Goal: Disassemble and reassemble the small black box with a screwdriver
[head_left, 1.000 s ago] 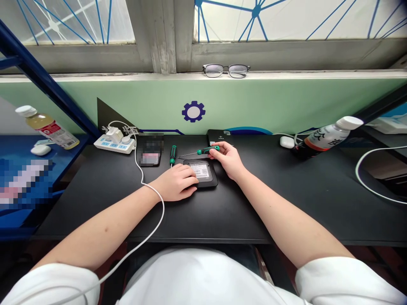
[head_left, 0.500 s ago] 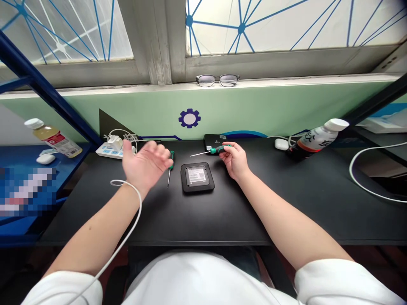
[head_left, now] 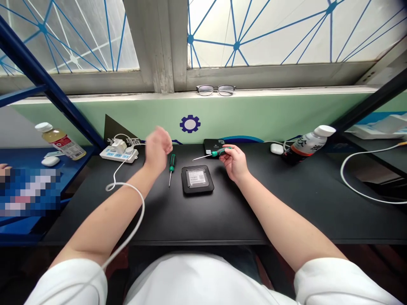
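My right hand point(head_left: 234, 163) is closed around the green and black handle of a screwdriver point(head_left: 216, 153), whose thin shaft points left above the desk. Raised over the desk's left side, my left hand point(head_left: 158, 148) is blurred by motion, its fingers seemingly curled; whether they are open or closed is unclear. Just right of it, a second green and black screwdriver point(head_left: 172, 164) lies with its tip toward me. A square black device with a white label point(head_left: 197, 178) rests on the desk between my hands. Behind the held screwdriver sits a flat black box point(head_left: 210, 145), partly covered.
A white power strip point(head_left: 118, 154) with a plugged-in charger stands at the back left; its white cable point(head_left: 140, 212) crosses my left forearm. A dark drink bottle point(head_left: 307, 146) and a white earbud case point(head_left: 277, 148) are back right. Glasses point(head_left: 216, 90) lie on the sill.
My left hand has turned from an open palm with fingers apart to a curled, blurred shape, shifting slightly right. My right hand keeps hold of the screwdriver. The view has tilted up slightly.
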Demonstrator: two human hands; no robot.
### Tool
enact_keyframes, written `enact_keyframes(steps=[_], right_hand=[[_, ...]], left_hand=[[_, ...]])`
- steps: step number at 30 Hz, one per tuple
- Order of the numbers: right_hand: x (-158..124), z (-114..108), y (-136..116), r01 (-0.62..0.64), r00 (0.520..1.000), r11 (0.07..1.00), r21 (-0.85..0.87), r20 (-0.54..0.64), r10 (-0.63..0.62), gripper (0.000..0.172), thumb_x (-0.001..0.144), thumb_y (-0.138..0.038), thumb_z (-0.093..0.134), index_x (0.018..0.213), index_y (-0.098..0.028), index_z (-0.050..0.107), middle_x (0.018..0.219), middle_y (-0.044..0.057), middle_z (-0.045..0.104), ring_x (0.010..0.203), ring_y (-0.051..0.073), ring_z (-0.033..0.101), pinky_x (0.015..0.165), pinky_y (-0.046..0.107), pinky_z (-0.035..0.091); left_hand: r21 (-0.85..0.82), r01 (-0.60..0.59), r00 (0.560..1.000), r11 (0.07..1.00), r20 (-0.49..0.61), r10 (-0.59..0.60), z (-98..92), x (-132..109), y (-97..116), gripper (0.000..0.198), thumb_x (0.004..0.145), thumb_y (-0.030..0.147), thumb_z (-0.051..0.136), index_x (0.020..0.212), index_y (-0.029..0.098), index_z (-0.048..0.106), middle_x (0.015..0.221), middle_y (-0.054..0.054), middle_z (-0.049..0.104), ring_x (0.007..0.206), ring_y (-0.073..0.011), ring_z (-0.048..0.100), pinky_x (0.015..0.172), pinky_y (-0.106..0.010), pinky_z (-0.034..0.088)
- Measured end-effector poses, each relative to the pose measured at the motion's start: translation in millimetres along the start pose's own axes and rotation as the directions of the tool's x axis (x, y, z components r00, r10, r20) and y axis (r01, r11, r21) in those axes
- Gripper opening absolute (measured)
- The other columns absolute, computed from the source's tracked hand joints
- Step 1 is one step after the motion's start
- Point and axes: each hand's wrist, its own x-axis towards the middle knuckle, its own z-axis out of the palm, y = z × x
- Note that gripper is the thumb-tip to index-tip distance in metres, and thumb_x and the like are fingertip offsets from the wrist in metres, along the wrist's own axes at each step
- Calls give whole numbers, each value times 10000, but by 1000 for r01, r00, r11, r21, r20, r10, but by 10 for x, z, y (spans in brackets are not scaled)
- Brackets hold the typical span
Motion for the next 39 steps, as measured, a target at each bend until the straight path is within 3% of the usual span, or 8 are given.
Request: enact_keyframes(steps=[2, 5, 7, 9, 12, 15, 20, 39], right_hand=[[19, -21, -98, 20, 1000, 1000, -16, 10, -19, 242, 719, -326, 800, 908, -246, 672, 686, -39, 659, 568, 127, 564, 574, 294, 479], [65, -73, -248, 46, 998, 997, -59, 49, -43, 228, 731, -306, 791, 922, -238, 686, 686, -40, 651, 570, 120, 555, 578, 287, 471], [98, -119, -304, 57, 997, 993, -103, 67, -50, 224, 729, -300, 787, 921, -235, 690, 688, -38, 649, 572, 121, 555, 579, 291, 471], [122, -171, -302, 53, 997, 990, -130, 57, -46, 227, 712, -299, 785, 906, -235, 687, 679, -41, 646, 563, 122, 547, 568, 291, 460], [129, -250, -212, 33, 999, 991, -127, 25, -30, 247, 682, -315, 782, 888, -237, 671, 650, -52, 626, 535, 117, 520, 547, 285, 436], [117, -314, -99, 21, 1000, 993, -115, 8, -20, 279, 674, -346, 776, 900, -238, 652, 661, -54, 627, 526, 116, 520, 552, 289, 444], [120, -341, 0, 14, 1000, 994, -108, 18, -13, 296, 697, -385, 765, 921, -241, 635, 669, -54, 621, 522, 121, 532, 554, 294, 444], [152, -305, 52, -33, 999, 993, -113, 9, 34, 288, 687, -335, 775, 935, -226, 677, 658, -57, 612, 534, 106, 513, 548, 272, 412]], left_hand=[[172, -117, 977, 978, 196, 82, 157, -259, -167, 431, 996, 513, 593, 624, 311, 510, 603, 5, 467, 598, -216, 506, 567, -328, 546], [347, -410, 854, 844, 470, 221, 203, -635, -396, 207, 910, 426, 711, 922, 221, 686, 968, -122, 717, 978, -298, 671, 934, -480, 603], [423, -506, 785, 752, 588, 197, 186, -823, -522, 430, 924, 450, 706, 1248, 170, 666, 1301, -200, 694, 1271, -368, 626, 1100, -586, 540], [480, -510, 752, 713, 652, 98, 184, -943, -616, 635, 924, 515, 736, 1432, 161, 594, 1530, -235, 584, 1479, -428, 498, 1208, -652, 452], [521, -463, 726, 717, 687, -30, 227, -1017, -688, 834, 921, 570, 762, 1604, 192, 467, 1707, -232, 425, 1613, -460, 348, 1263, -685, 386], [517, -463, 684, 720, 725, -80, 281, -1028, -698, 924, 891, 580, 798, 1648, 198, 433, 1771, -236, 325, 1657, -485, 260, 1290, -713, 331], [514, -502, 641, 696, 761, -100, 304, -1032, -696, 896, 898, 554, 787, 1637, 161, 467, 1760, -251, 347, 1659, -494, 257, 1329, -736, 233], [532, -508, 644, 678, 757, -111, 209, -1050, -699, 863, 915, 570, 770, 1619, 159, 488, 1746, -235, 386, 1637, -479, 319, 1330, -710, 260]])
